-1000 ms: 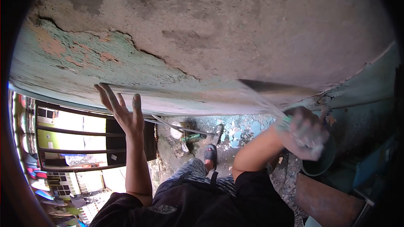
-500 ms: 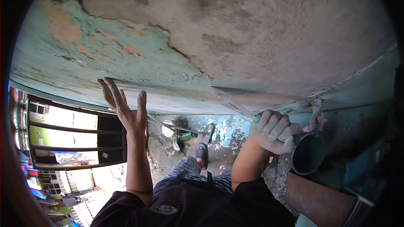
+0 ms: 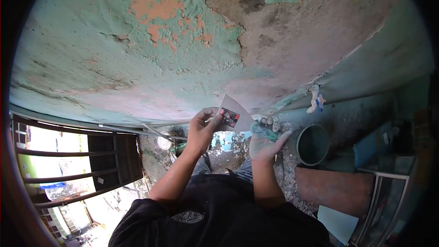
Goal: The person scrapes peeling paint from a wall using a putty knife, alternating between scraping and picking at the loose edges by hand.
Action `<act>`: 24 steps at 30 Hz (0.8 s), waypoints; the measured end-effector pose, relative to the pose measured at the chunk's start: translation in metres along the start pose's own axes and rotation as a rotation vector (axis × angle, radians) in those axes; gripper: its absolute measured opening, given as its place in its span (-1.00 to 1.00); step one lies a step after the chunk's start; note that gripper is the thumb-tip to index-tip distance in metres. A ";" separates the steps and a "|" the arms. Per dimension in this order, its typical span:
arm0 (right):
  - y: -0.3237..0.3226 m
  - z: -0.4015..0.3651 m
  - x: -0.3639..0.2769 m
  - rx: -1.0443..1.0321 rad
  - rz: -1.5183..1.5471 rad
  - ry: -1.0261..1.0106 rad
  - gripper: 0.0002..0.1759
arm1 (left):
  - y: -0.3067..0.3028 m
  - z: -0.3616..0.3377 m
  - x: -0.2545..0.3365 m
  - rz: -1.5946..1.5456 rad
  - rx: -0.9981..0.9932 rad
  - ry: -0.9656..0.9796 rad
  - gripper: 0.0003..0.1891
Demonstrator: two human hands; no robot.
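A scraper (image 3: pixel 242 118) with a flat, pale blade, a dark and red label and a green handle is held between my two hands in front of the wall. My left hand (image 3: pixel 206 126) pinches the blade at the label. On the open palm of my right hand (image 3: pixel 267 142) rests the green handle, with the fingers partly curled beside it and the thumb stretched out. Just beyond is the wall (image 3: pixel 183 77), with green paint peeling around a bare grey-brown patch.
A round bucket (image 3: pixel 313 144) stands at the right, below a tap-like fitting (image 3: pixel 314 99) on the wall. Nearby are a brown board (image 3: pixel 336 190), a white sheet (image 3: pixel 338 223) and a metal frame (image 3: pixel 393 175). A barred opening (image 3: pixel 68 154) is at the left.
My left hand has come away from the wall and taken hold of the blade. My right hand has loosened its grip on the handle and turned palm up. The view has shifted.
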State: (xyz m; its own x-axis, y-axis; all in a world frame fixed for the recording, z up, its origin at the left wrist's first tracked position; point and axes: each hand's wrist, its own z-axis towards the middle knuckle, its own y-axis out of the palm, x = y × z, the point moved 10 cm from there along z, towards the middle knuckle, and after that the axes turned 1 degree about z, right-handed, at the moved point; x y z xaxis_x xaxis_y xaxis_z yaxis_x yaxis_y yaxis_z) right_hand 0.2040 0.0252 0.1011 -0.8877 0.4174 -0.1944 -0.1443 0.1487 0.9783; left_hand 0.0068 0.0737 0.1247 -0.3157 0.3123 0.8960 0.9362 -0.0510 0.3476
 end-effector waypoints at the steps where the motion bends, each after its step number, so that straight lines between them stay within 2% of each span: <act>1: 0.009 -0.007 0.006 -0.230 -0.001 0.074 -0.43 | -0.006 0.001 0.000 0.058 -0.020 -0.005 -0.74; 2: -0.001 -0.012 -0.006 -0.233 -0.004 0.062 -0.43 | -0.013 0.003 0.001 0.059 -0.033 -0.005 -0.74; 4: 0.025 -0.040 0.015 -0.606 -0.186 0.523 -0.18 | -0.028 0.007 0.015 0.108 -0.058 0.084 -0.81; 5: 0.019 -0.048 0.017 -0.665 -0.266 0.704 0.08 | -0.028 0.007 0.022 0.169 -0.098 0.064 -0.81; 6: 0.016 -0.047 0.016 -0.623 -0.399 0.782 0.15 | -0.029 0.008 0.024 0.168 -0.102 0.061 -0.81; 8: 0.004 -0.042 0.027 -0.576 -0.769 0.830 -0.06 | -0.020 0.007 0.019 0.357 -0.182 0.024 -0.83; 9: 0.011 -0.043 0.036 -0.564 -0.767 0.834 -0.06 | -0.010 0.008 0.015 0.433 -0.232 0.080 -0.83; 11: -0.005 -0.040 0.057 -0.608 -1.450 0.855 -0.37 | 0.010 0.011 0.007 0.378 -0.239 0.038 -0.84; 12: -0.002 -0.036 0.064 -0.600 -1.447 0.849 -0.37 | 0.015 0.014 0.007 0.363 -0.236 0.027 -0.84; 13: -0.008 -0.023 0.059 -0.425 -1.445 0.784 -0.46 | 0.020 0.015 0.009 0.366 -0.244 0.022 -0.84; 14: -0.016 -0.013 0.050 -0.254 -1.439 0.720 -0.55 | 0.025 0.014 0.032 0.585 -0.183 0.220 -0.83; 15: -0.019 0.002 0.039 -0.283 -1.556 0.492 -0.52 | 0.034 0.010 0.054 0.796 -0.112 0.420 -0.81; 16: 0.011 0.012 0.022 -0.288 -1.666 0.221 -0.52 | 0.039 -0.002 0.084 0.873 0.009 0.696 -0.77; 18: -0.038 0.041 0.009 -0.072 -1.579 0.283 -0.50 | 0.036 -0.019 0.128 0.992 0.268 0.875 -0.75; 19: -0.039 0.047 0.005 -0.072 -1.579 0.285 -0.50 | 0.032 -0.026 0.143 1.028 0.361 0.924 -0.71; 21: -0.021 0.066 -0.009 -0.137 -1.619 0.034 -0.49 | 0.023 -0.039 0.168 1.132 0.580 1.011 -0.56; 22: -0.029 0.075 -0.009 -0.144 -1.613 0.026 -0.49 | 0.018 -0.046 0.176 1.201 0.705 1.039 -0.46; 24: -0.023 0.091 -0.002 -0.247 -1.582 -0.085 -0.48 | 0.008 -0.046 0.183 1.206 0.804 1.042 -0.26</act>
State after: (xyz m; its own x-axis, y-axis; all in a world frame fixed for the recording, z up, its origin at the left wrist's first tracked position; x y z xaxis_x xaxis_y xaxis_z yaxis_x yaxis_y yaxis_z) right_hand 0.2483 0.1024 0.0725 0.2401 0.0394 -0.9700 -0.9223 0.3209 -0.2153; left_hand -0.0511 0.0870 0.3041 0.8749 -0.2305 0.4260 0.4371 0.7546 -0.4894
